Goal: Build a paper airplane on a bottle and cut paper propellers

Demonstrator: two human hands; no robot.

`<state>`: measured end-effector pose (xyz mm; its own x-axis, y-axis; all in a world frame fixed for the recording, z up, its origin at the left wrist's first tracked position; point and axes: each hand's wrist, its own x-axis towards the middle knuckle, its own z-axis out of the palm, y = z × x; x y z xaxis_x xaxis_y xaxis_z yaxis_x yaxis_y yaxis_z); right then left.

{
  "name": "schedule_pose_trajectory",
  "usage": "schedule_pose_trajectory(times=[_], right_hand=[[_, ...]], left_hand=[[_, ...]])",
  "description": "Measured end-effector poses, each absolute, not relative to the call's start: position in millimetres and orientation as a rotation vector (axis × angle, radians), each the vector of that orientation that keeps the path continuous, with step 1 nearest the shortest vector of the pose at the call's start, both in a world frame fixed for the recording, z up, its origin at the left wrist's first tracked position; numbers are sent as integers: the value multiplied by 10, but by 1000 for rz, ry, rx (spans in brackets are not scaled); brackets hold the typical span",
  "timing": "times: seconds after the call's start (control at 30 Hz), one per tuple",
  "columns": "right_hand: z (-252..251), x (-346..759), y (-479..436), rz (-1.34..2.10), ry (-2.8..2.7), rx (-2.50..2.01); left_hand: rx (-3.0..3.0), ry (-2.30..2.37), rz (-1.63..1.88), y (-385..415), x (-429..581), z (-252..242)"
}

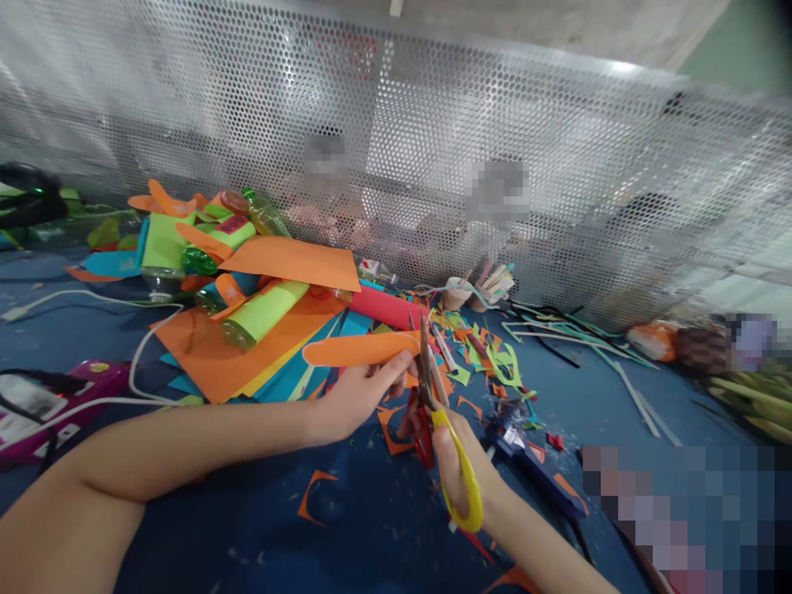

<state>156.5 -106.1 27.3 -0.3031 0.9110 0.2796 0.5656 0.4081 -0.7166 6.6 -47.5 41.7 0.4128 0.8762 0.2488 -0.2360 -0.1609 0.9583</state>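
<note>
Between the thumb and fingers of my left hand [362, 396] is a long orange paper strip [352, 350] with a rounded left end. My right hand [461, 462] is wrapped round a pair of scissors [459, 474] with yellow and red handles. The metal blades point up and away from me, right at the strip's right end, close to my left fingertips. Whether the blades touch the paper I cannot tell. Below the hands, curved orange paper offcuts [317, 495] lie on the dark blue table [247, 528].
Plastic bottles wrapped in coloured paper [266, 313] and orange sheets [247, 363] pile up at left. Paper scraps [504, 363] litter the middle right. A blue glue gun [538, 470] lies by my right hand. White cables [142, 346] cross the left side. A perforated metal screen [408, 132] stands behind.
</note>
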Motion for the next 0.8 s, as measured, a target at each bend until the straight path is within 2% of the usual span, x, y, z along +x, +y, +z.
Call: schedule_pose_trajectory(times=[0.2, 0.8], right_hand=[[204, 1572, -1059, 834, -1873, -1295], [308, 1632, -1039, 822, -1942, -1319]], left_hand=[[1369, 584, 1088, -469, 63, 401], [1266, 570, 1126, -358, 36, 414]])
